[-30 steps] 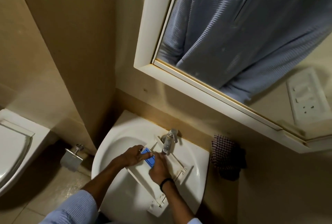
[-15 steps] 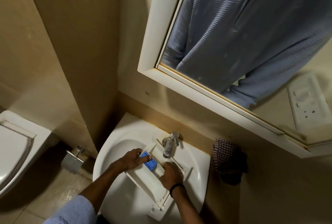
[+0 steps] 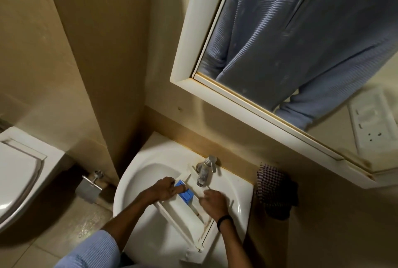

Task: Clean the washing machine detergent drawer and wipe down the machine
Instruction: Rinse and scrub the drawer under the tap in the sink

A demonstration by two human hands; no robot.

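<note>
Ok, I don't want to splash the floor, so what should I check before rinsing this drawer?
1. Drawer in the sink, under the tap: ok.
2. Left hand rests on it, fingers on the blue insert: ok.
3. Right hand holding a scrubber: cannot tell, blurred.
4. Water running: cannot tell.
5. Drawer clean: not ok, brown marks along its right edge.
6. Cloth at hand: ok, hangs just right of the sink.

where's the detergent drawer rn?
Head view, lower centre: detergent drawer lies diagonally in the sink, far end by the tap, left hand on its blue insert.
</note>
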